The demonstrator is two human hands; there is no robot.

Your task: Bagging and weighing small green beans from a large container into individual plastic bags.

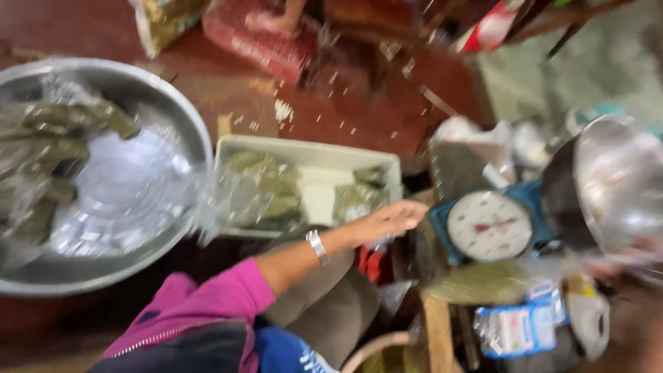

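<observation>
Left hand flat, open over white tray, beside scale

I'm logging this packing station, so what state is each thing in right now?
Left hand: open, palm down, fingers stretched over the tray's near edge, holding nothing.
Right hand: not in view.
White tray: holds clear bags of green leaves.
Metal basin: holds more green bags and clear plastic.
Dial scale: blue, face up.
Scale pan: tilted, contents unclear.

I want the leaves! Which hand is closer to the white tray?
Left: the left hand is beside the white tray; the right hand, blurred, is beyond the scale.
</observation>
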